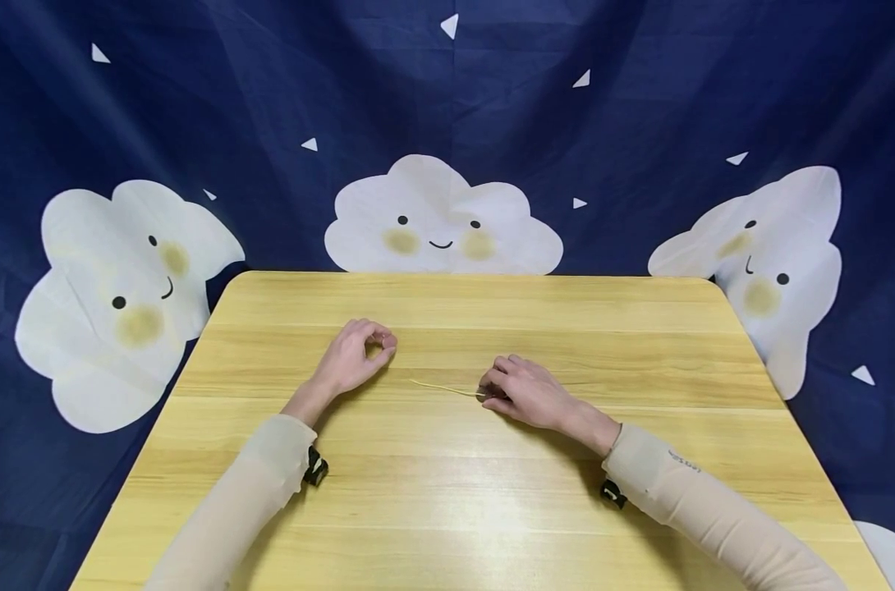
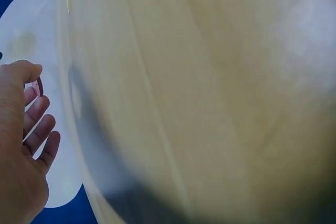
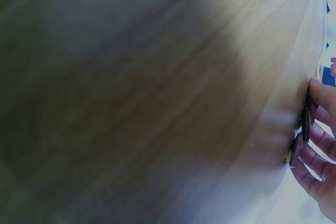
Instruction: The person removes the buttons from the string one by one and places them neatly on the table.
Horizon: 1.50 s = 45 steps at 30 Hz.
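My left hand [image 1: 354,357] is over the left middle of the wooden table, thumb and fingertips brought together. In the left wrist view it pinches a small thin reddish-brown piece [image 2: 40,86], seen edge-on, so its kind is unclear. To the right, my right hand [image 1: 530,392] grips one end of a thin yellow string [image 1: 447,388], which lies leftward with its free end toward the left hand. Small dark flat pieces [image 3: 306,121] show beneath the right fingers in the right wrist view. The fingers partly hide them, and their kind cannot be told.
The light wooden table [image 1: 447,492] has rounded far corners. Behind it hangs a dark blue cloth [image 1: 447,107] printed with white clouds and small triangles. Both sleeved forearms reach in from the near edge, each with a small black device [image 1: 612,493] at the wrist.
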Tool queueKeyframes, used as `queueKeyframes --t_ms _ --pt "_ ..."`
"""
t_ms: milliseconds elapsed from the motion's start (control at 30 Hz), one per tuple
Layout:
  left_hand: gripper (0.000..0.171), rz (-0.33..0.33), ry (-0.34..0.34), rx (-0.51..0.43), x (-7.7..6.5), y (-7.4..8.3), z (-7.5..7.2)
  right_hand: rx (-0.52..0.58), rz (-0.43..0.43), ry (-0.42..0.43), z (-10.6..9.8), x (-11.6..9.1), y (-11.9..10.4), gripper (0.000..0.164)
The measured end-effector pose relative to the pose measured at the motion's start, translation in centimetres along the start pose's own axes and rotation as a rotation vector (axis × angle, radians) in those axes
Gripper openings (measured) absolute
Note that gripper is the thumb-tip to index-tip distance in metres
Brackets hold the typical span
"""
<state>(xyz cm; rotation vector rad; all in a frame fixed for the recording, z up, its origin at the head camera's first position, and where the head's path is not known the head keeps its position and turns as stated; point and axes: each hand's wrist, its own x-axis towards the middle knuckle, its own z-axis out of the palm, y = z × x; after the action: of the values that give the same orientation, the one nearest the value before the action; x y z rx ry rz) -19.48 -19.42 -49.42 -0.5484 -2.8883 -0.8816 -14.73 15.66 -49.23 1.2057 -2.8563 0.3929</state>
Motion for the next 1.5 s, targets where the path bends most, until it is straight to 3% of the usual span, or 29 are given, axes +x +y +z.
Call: queueKeyframes --t_ms 700,1167,1500 --pt "0.035 -0.073 -0.063 0.054 3.2 -1.0 0.6 -0.009 -0.002 -0.002 -0.1 -0.1 0.0 0.028" --pt "0.036 -0.078 -0.069 0.074 4.3 -1.1 1.3 -0.006 -0.009 0.004 -0.1 0.1 0.0 0.027" --pt "0.036 -0.076 -0.072 0.084 4.3 -1.2 1.5 -0.006 -0.002 -0.001 -0.1 0.0 -0.1 0.027"
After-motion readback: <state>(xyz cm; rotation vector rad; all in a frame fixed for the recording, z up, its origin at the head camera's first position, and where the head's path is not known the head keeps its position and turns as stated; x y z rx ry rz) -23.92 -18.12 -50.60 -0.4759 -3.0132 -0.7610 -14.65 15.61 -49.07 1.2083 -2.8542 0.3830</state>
